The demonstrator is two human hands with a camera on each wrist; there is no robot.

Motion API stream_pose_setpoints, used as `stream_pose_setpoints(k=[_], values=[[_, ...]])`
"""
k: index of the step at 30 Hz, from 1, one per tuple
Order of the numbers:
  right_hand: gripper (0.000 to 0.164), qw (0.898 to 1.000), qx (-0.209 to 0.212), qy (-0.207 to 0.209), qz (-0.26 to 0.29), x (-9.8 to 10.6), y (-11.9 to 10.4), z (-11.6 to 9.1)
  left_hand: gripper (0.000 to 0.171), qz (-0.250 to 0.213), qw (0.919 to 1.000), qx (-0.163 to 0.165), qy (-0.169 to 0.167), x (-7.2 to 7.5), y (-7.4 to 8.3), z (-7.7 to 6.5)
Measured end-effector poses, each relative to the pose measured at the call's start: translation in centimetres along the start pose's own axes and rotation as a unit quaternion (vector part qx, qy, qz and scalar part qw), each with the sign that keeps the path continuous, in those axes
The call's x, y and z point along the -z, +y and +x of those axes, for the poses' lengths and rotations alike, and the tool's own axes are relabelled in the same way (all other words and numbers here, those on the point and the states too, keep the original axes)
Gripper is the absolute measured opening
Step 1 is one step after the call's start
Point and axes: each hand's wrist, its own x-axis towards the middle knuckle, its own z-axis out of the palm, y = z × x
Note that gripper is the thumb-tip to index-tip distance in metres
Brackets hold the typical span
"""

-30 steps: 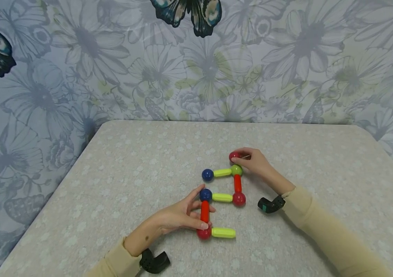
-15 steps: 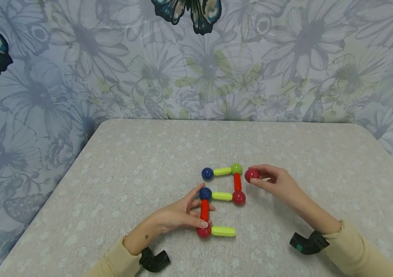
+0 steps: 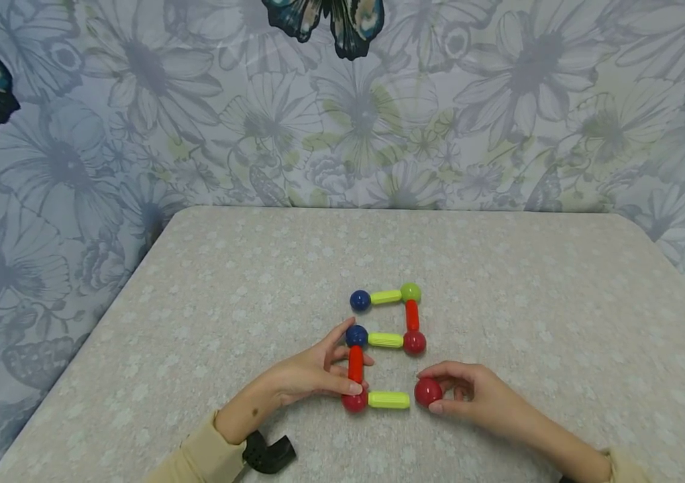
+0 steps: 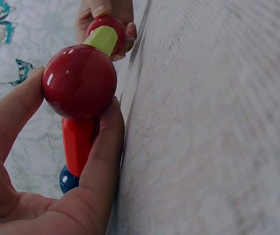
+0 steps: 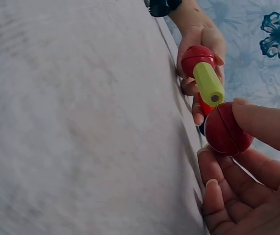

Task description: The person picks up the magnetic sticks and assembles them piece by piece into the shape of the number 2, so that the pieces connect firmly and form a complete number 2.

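Note:
A chain of coloured balls and rods lies on the table. My left hand (image 3: 312,376) pinches its near red ball (image 4: 80,82), thumb and finger on either side, with a fingertip up by the middle blue ball (image 3: 357,335). From the near ball a yellow-green rod (image 3: 388,400) points right, and a red rod (image 3: 355,364) leads up to the blue ball. Between thumb and fingers, my right hand (image 3: 469,396) holds a loose red ball (image 3: 429,392) just off that yellow-green rod's free end. In the right wrist view the rod's end shows a small grey disc.
Farther up, the chain runs through another yellow-green rod (image 3: 386,340), a red ball (image 3: 414,343), a red rod (image 3: 412,315) and a green ball (image 3: 411,292) to a far blue ball (image 3: 360,300). A patterned cloth covers the table (image 3: 535,295); a floral wall (image 3: 342,134) rises behind.
My right hand has carried the red ball from beside the green ball at the far end down toward me, to the near yellow-green rod. The left hand and the chain stay put.

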Motion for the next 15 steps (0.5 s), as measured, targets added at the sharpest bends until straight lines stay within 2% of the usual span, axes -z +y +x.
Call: stream_pose_setpoints(k=[7, 15], values=[[0.043, 1.000, 0.001, 0.002, -0.006, -0.5, 0.2, -0.1, 0.105, 0.001, 1.0000, 0.001, 0.002, -0.1, 0.0, 0.0], [0.039, 0.999, 0.046, 0.010, -0.017, -1.2, 0.2, -0.5, 0.105, 0.002, 1.0000, -0.005, 0.005, -0.1, -0.1, 0.0]])
